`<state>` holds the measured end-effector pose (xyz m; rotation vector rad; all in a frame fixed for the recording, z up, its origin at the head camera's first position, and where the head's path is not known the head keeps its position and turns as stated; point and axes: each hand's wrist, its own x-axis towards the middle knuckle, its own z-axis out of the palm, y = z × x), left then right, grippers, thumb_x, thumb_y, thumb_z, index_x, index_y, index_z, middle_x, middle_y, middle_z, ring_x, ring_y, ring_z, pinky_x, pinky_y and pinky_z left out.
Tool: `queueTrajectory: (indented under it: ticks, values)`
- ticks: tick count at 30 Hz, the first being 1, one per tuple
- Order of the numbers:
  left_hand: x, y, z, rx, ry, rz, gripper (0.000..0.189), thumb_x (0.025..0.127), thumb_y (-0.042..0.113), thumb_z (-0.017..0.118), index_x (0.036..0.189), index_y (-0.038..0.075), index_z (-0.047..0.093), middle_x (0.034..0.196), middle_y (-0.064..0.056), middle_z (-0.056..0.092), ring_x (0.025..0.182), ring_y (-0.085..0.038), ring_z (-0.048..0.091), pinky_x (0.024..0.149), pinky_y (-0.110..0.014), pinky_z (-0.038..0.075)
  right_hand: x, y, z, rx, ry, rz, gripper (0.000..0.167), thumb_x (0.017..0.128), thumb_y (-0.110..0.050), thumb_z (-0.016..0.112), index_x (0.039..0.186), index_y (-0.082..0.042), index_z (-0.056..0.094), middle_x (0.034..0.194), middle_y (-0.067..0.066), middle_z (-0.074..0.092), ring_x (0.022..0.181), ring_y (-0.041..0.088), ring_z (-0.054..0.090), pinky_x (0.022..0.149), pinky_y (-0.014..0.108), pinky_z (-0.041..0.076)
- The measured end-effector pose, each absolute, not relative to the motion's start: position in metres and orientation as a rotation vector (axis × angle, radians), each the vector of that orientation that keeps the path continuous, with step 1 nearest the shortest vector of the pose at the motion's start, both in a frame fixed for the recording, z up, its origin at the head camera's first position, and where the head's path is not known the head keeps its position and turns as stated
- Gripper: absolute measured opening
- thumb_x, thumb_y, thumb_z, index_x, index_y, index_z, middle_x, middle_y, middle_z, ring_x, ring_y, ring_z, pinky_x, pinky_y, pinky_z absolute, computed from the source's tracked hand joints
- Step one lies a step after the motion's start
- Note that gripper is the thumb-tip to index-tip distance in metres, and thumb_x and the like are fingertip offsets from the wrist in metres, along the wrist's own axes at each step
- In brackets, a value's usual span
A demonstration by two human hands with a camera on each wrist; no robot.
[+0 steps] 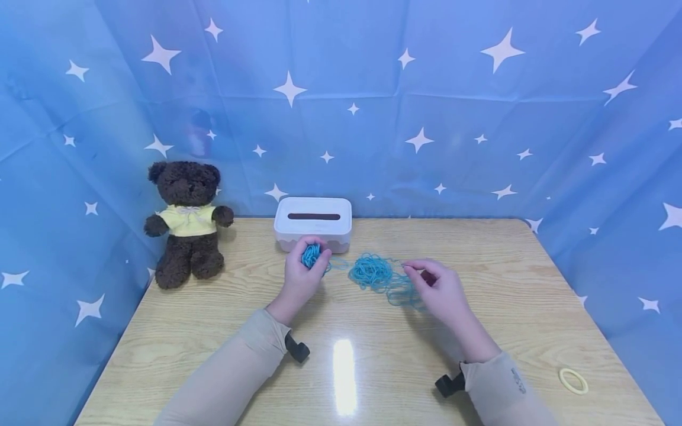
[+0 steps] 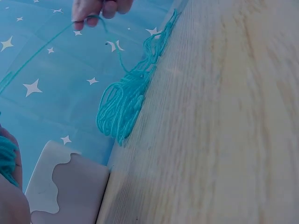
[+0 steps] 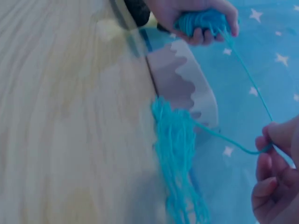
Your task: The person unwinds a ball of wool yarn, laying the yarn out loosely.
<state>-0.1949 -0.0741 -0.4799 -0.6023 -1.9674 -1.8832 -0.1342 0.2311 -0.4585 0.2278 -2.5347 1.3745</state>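
My left hand [image 1: 305,269] grips a small wound ball of turquoise yarn [image 1: 311,255], its fingers and thumb curled round it. To the right, my right hand [image 1: 438,289] pinches a single strand between thumb and fingertips. That strand [image 3: 250,77] runs taut from the ball to the pinch in the right wrist view, then bends back toward the heap. A loose heap of the same yarn [image 1: 371,271] lies on the table between the hands, with slack loops trailing toward the right hand. In the left wrist view the heap [image 2: 124,105] shows below the right hand's fingers [image 2: 88,11].
Behind the left hand stands a white tissue box [image 1: 313,216] with a dark slot. A brown teddy bear [image 1: 189,228] in a yellow shirt is at the table's back left. Near the front right lies a pale yellow ring [image 1: 573,381] on the wooden table [image 1: 256,378].
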Motion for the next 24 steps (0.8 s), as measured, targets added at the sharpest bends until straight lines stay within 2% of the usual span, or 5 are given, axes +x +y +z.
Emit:
queueTrajectory:
  ticks: [5, 8, 16, 22, 24]
  values:
    - [-0.195, -0.074, -0.48, -0.601, -1.966, -1.877, 0.018, 0.102, -0.001, 0.069, 0.117, -0.008, 0.062, 0.114, -0.035, 0.067, 0.101, -0.008, 0.064, 0.089, -0.018, 0.057, -0.132, 0.248, -0.466, 0.199, -2.56, 1.249, 0.017, 0.106, -0.017, 0.074, 0.117, -0.008, 0.084, 0.108, 0.013, 0.081, 0.076, 0.002, 0.065, 0.068, 0.02, 0.057]
    - [-0.195, -0.074, -0.481, -0.599, -1.957, -1.88, 0.018, 0.102, 0.0, 0.069, 0.117, -0.007, 0.063, 0.114, -0.033, 0.067, 0.102, -0.01, 0.064, 0.09, -0.019, 0.057, -0.133, 0.257, -0.471, 0.183, -2.568, 1.185, 0.016, 0.106, -0.018, 0.075, 0.116, -0.009, 0.084, 0.108, 0.012, 0.081, 0.077, 0.0, 0.065, 0.07, 0.018, 0.057]
    - [-0.196, -0.074, -0.482, -0.574, -1.956, -1.892, 0.018, 0.102, 0.001, 0.071, 0.117, -0.005, 0.064, 0.114, -0.032, 0.069, 0.103, -0.009, 0.064, 0.092, -0.017, 0.057, -0.137, 0.272, -0.478, 0.128, -2.577, 1.101, 0.016, 0.105, -0.018, 0.075, 0.114, -0.008, 0.084, 0.105, 0.014, 0.082, 0.073, -0.001, 0.064, 0.064, 0.018, 0.055]
    - [-0.195, -0.074, -0.48, -0.582, -1.96, -1.889, 0.022, 0.099, -0.003, 0.074, 0.118, -0.007, 0.063, 0.11, -0.027, 0.068, 0.1, -0.01, 0.066, 0.09, -0.017, 0.058, -0.138, 0.279, -0.477, 0.018, -2.632, 1.069, 0.022, 0.108, -0.022, 0.071, 0.118, -0.007, 0.082, 0.112, 0.017, 0.081, 0.076, 0.005, 0.064, 0.061, 0.022, 0.052]
    - [-0.195, -0.074, -0.479, -0.587, -1.964, -1.896, 0.025, 0.097, -0.005, 0.074, 0.119, -0.009, 0.062, 0.111, -0.03, 0.067, 0.099, -0.013, 0.065, 0.089, -0.016, 0.058, -0.138, 0.281, -0.476, -0.03, -2.664, 1.03, 0.025, 0.109, -0.025, 0.068, 0.119, -0.006, 0.081, 0.114, 0.017, 0.08, 0.076, 0.008, 0.063, 0.06, 0.023, 0.05]
